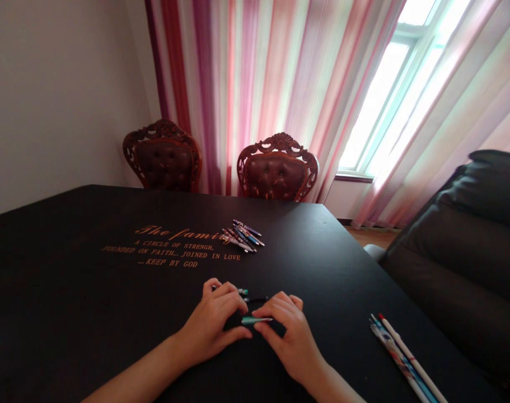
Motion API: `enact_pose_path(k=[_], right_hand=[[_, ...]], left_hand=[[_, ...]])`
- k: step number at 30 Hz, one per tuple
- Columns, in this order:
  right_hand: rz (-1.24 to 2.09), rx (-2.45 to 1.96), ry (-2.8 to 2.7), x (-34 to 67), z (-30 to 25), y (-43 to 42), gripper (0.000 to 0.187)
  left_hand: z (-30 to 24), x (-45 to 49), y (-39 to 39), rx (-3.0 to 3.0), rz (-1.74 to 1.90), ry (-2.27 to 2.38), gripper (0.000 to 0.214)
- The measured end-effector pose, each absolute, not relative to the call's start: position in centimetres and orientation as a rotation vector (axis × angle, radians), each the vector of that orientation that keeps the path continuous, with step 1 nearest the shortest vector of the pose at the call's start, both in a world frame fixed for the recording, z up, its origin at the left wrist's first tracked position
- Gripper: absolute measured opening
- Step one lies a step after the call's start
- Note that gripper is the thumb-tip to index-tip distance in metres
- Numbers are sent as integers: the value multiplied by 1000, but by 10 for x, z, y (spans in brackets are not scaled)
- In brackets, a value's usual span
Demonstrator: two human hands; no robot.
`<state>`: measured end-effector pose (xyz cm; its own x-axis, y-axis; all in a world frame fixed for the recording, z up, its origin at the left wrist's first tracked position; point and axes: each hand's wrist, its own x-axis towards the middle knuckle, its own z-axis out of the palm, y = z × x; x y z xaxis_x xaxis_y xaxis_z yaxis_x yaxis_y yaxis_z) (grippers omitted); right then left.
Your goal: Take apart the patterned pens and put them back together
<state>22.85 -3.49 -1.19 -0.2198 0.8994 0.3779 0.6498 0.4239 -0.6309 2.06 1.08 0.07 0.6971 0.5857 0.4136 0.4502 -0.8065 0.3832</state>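
My right hand [286, 330] pinches a green cone-shaped pen part [249, 321] with a thin metallic tip, between thumb and fingertips. Its wide end points left, toward the gap between the thumb and index finger of my left hand [213, 316]. Those left fingers are bent but apart from the thumb. Just beyond them, a pen piece with a green end [243, 291] is partly covered by my left fingers, so whether they touch it is unclear. A thin dark pen piece [258, 299] lies past my fingertips, between both hands.
A pile of several pens [243, 236] rests farther up the black table [317, 252], beside printed gold lettering. Several long pens [406, 358] lie at the right edge. Two carved chairs [277, 170] stand behind the table, and a black leather seat [460, 240] is at right.
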Motion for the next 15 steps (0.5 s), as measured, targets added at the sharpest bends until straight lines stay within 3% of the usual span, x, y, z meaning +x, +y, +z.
enact_pose_path(k=[4, 15], right_hand=[[454, -1319, -1960, 230, -13, -36, 6], [335, -1440, -1675, 283, -6, -13, 15]], left_hand=[[1, 20, 9, 2684, 764, 804, 8], [-9, 9, 25, 2649, 864, 1010, 9]])
